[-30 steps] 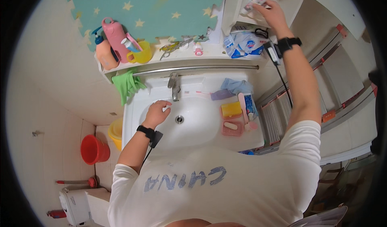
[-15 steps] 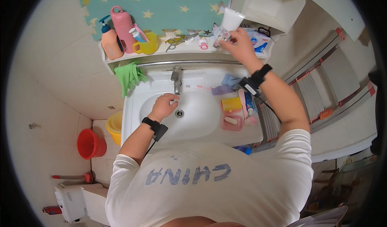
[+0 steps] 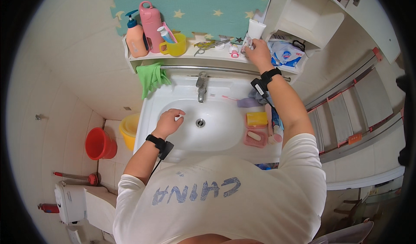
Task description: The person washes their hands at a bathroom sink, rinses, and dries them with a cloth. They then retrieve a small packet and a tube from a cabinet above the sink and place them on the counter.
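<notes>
My right hand [image 3: 260, 54] reaches to the right part of the white shelf [image 3: 203, 54], its fingers closed about a small patterned packet [image 3: 247, 42]. Part of that packet is hidden behind the fingers. Right behind it a white tube [image 3: 256, 28] stands with its wide flat end up, its lower end covered. A small white and pink bottle [image 3: 234, 50] is to the left of the packet. My left hand [image 3: 170, 121] hovers over the left side of the sink basin [image 3: 208, 142], holding nothing, its fingers loosely bent and apart.
Along the shelf are a peach pump bottle [image 3: 136, 40], a pink flask [image 3: 151, 25], a yellow mug [image 3: 175, 45], scissors [image 3: 208, 45] and a blue-white package [image 3: 286, 55]. Below are the faucet [image 3: 201, 87], a green cloth [image 3: 151, 77] and pink soap dishes [image 3: 255, 138]. A folded ladder [image 3: 346, 109] leans at right.
The view has shifted, so the shelf and sink appear further right. My right hand has come down closer to the shelf with the packet. My left hand stays over the basin, slightly further from the faucet.
</notes>
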A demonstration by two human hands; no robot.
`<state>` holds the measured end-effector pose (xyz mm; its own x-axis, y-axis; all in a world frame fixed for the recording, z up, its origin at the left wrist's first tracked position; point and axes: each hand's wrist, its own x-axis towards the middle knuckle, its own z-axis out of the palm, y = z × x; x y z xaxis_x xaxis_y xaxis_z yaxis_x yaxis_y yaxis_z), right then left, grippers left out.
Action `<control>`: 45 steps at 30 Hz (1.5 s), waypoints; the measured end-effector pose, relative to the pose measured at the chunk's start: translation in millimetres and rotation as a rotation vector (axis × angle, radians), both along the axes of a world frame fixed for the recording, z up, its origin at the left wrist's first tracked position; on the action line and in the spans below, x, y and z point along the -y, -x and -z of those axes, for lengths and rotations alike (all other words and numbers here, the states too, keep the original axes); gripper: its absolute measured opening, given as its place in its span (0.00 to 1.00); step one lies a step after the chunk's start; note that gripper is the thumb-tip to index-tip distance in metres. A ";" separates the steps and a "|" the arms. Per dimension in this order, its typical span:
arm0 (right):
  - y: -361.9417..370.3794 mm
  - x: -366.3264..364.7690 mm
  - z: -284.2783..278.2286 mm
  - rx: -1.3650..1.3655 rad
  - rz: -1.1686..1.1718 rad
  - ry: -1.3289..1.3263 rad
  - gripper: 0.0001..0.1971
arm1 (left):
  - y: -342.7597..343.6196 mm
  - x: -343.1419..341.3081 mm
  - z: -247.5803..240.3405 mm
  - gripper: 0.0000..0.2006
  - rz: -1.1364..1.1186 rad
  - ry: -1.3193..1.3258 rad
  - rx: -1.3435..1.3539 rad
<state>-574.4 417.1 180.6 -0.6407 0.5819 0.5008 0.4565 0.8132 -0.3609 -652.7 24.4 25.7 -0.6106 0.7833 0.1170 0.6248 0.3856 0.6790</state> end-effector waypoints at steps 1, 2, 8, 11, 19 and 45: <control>0.1 -0.8 0.1 -0.010 -0.019 0.023 0.18 | 0.1 0.7 0.3 0.10 -0.002 -0.002 0.004; -0.6 -1.2 0.4 -0.012 -0.020 0.042 0.18 | 0.3 0.7 0.9 0.10 -0.009 -0.010 0.008; -9.7 10.0 10.2 -0.082 0.002 0.010 0.17 | 1.1 -2.3 8.4 0.10 0.024 -0.006 0.039; -10.7 21.8 16.9 -0.166 0.006 -0.026 0.15 | 1.7 -2.2 11.0 0.11 0.036 -0.015 0.040; -10.3 20.8 22.6 -0.200 0.090 -0.052 0.09 | 3.4 -6.4 17.7 0.11 0.061 -0.023 0.038; -1.7 0.4 37.0 -0.164 0.152 0.294 0.24 | -1.1 -11.5 19.4 0.10 0.071 0.014 0.086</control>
<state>-572.6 416.7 143.6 -0.4614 0.7985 0.3866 0.4808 0.5913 -0.6475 -651.6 35.9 6.3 -0.5604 0.8264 0.0553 0.5904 0.3518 0.7264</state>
